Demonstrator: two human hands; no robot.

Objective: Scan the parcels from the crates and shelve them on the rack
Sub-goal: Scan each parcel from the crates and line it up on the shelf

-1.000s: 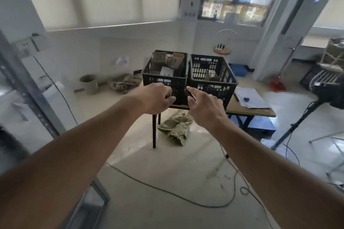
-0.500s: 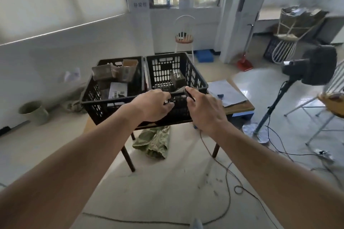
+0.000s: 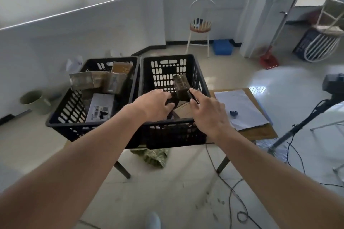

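Both hands, earlier short of the rim, are now reached into the right crate (image 3: 173,72) at frame centre. Left grip (image 3: 155,105) curled on something dark (identity unclear). Right grip (image 3: 208,111) pinching a slim black object; brown boxy parcel (image 3: 181,84) between.

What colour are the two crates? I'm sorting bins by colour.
Black, both crates, seen in the head view.

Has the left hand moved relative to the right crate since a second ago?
Yes. The left hand has gone forward over the right crate's near rim, now reaching inside.
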